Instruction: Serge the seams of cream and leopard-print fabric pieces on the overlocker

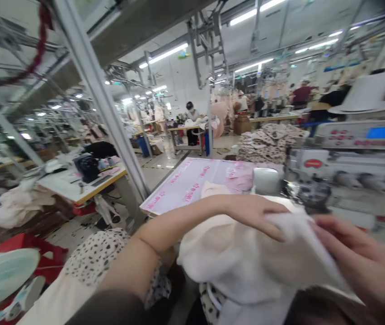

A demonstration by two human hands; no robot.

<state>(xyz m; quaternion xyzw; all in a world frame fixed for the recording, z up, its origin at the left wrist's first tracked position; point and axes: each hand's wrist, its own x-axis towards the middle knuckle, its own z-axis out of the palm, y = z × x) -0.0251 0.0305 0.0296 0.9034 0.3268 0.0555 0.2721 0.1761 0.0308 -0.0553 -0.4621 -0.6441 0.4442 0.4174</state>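
Note:
A large cream cloth (pixel 243 257) hangs in folds over the front edge of the sewing table, in front of the sewing machine (pixel 314 180). My left hand (pixel 256 214) lies on top of the cloth, its fingers stretched toward the right and apart. At the cloth's right edge, my right hand (pixel 345 243) pinches the fabric between thumb and fingers; it is blurred by motion. Spotted fabric (pixel 209 307) shows beneath the cream cloth.
The tabletop (pixel 185 180) has a pink-printed cover, with pink fabric (pixel 239 177) on it. Spotted fabric is piled (pixel 267 140) behind. A metal post (pixel 100 99) rises at the left, beside another sewing table (pixel 77 187). A red stool (pixel 48 255) stands lower left.

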